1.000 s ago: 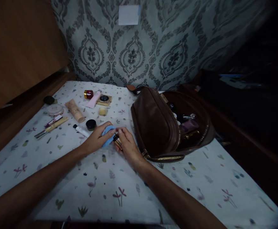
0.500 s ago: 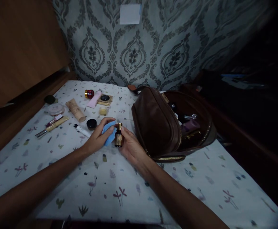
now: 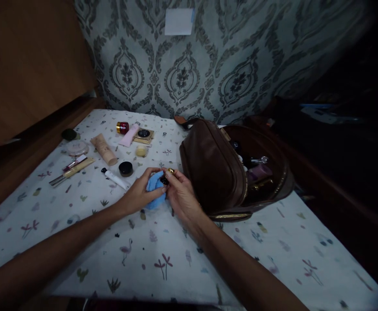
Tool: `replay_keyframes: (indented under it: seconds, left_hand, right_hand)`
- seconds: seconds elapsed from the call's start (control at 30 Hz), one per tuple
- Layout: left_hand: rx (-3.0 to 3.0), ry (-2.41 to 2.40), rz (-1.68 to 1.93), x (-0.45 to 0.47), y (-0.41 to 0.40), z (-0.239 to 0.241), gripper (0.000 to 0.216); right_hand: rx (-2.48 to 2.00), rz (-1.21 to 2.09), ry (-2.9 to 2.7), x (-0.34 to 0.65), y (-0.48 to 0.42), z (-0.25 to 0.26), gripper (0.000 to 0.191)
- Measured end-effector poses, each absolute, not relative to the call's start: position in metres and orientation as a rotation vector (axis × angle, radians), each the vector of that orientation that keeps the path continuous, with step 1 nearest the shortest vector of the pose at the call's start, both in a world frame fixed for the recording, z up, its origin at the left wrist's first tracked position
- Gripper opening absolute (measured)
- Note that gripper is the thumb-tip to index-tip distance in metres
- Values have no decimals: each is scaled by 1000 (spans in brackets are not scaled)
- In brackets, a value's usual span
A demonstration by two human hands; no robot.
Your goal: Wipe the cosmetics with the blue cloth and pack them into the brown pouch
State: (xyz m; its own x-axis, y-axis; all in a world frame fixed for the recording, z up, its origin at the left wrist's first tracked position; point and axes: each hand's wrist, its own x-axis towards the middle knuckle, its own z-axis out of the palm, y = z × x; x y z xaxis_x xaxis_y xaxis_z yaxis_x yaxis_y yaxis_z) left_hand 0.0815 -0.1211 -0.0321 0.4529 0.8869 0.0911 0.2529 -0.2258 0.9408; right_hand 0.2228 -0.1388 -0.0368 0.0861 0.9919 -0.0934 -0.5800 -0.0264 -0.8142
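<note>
My left hand [image 3: 140, 194] is closed on a blue cloth [image 3: 155, 199], which bunches against a small dark bottle [image 3: 164, 179] with a gold cap [image 3: 170, 171]. My right hand [image 3: 182, 194] grips that bottle near its cap, thumb on top. Fingers and cloth hide most of the bottle's body. Just left of the hands lie a black round jar [image 3: 125, 168] and a white tube [image 3: 115, 178]. Close on the right rests a brown leather bag [image 3: 213, 168], unzipped, with several small items inside.
Farther left on the patterned tablecloth [image 3: 137, 268] are a beige tube [image 3: 103, 149], a round compact [image 3: 77, 148], a gold slim tube [image 3: 78, 167], a pink tube [image 3: 129, 134], a red jar [image 3: 122, 127], a gold case [image 3: 143, 136] and a small yellow pot [image 3: 141, 150]. A patterned wall [image 3: 182, 77] stands behind.
The bottle, upright and plainly visible before, is now tilted and mostly covered. My left hand and the cloth have moved right, up against it.
</note>
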Motion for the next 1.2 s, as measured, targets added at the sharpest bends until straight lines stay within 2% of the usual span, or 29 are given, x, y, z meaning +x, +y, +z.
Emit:
replay_keyframes:
  seconds: [0.17, 0.33, 0.53, 0.8, 1.03, 1.2]
  left_hand:
    - [1752, 912, 761, 80, -120, -32, 26]
    - [1672, 882, 742, 78, -121, -29, 32]
    - [1609, 887, 743, 77, -118, -27, 41]
    - [1679, 792, 688, 78, -118, -29, 33]
    - [1898, 998, 779, 78, -120, -30, 29]
    - [1727, 911, 854, 77, -117, -33, 36]
  right_hand:
    - [-1062, 1180, -799, 228, -140, -33, 37]
    - [-1075, 1214, -833, 228, -140, -34, 39]
    - [-1003, 1253, -899, 228, -140, -36, 34]
    - [-1046, 1241, -889, 229, -141, -34, 36]
    - [-1066, 1225, -918, 229, -142, -31, 34]
    - [-1039, 1243, -977, 232, -141, -32, 37]
